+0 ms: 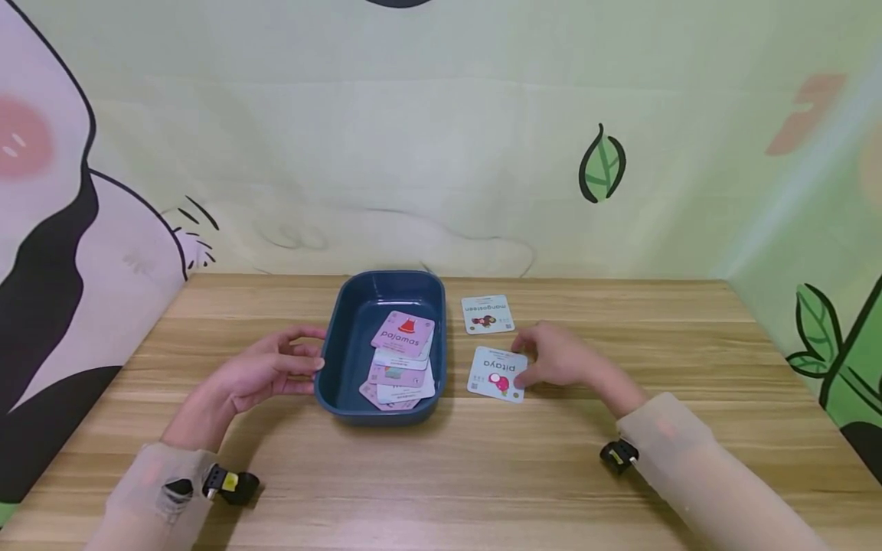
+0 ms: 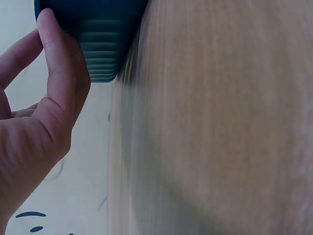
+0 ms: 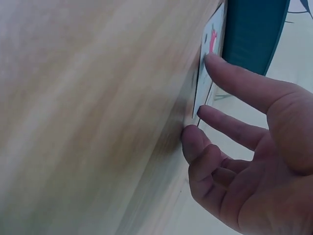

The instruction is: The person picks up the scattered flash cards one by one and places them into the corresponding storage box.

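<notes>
A dark blue rectangular bin (image 1: 331,390) stands on the table with several picture cards in it, a pink "pajamas" card (image 1: 403,334) on top. My left hand (image 1: 269,367) touches the bin's left side from outside, thumb tip at the rim, fingers loosely extended. Right of the bin lies a pale blue "pitaya" card (image 1: 492,371), its print upside down. My right hand (image 1: 560,356) holds this card by its right side, thumb on the lower part and index fingertip at the upper corner. In the right wrist view the other fingers curl beside the card (image 3: 210,54).
Behind the pitaya card lies a "mangosteen" card (image 1: 486,314), also upside down. The wooden table (image 1: 441,482) ends at a cartoon-printed backdrop (image 1: 441,168), with side walls left and right. Small black cameras sit on both wrists.
</notes>
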{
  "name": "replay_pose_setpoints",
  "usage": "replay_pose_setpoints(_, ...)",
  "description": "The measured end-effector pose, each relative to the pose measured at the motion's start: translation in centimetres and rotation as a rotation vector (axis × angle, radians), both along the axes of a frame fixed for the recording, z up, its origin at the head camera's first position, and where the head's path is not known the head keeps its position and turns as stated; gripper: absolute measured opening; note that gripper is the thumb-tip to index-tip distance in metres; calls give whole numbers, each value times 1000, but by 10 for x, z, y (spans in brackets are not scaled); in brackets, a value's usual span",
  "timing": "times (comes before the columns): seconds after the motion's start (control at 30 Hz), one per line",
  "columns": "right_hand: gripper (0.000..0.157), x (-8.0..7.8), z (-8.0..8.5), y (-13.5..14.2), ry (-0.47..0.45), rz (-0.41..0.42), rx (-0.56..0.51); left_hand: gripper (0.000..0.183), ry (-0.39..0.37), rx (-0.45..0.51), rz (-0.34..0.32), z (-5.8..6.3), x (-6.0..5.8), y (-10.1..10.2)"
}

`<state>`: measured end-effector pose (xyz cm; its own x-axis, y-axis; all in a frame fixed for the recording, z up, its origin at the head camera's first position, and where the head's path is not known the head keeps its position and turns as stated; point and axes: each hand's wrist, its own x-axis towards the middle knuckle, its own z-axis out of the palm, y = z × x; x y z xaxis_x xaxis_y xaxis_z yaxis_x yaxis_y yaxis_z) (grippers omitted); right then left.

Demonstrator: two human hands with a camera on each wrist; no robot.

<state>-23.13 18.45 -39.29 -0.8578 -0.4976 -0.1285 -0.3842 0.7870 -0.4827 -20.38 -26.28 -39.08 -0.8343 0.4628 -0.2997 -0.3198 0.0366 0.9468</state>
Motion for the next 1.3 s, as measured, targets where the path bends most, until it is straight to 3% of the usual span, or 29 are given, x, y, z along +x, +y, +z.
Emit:
replay_pose_setpoints(0.33, 45, 1, 0, -2, -18, -44, -2, 56, 6, -4, 2, 1, 1, 1)
replay_pose_setpoints(1.0, 47, -2, -4, 4, -132, -43, -149, 58, 6, 2, 8, 1, 2, 1)
replay_pose_setpoints(1.3, 41, -1, -4, 7, -176, -70, -215, 58, 3, 11, 3, 1, 1, 0)
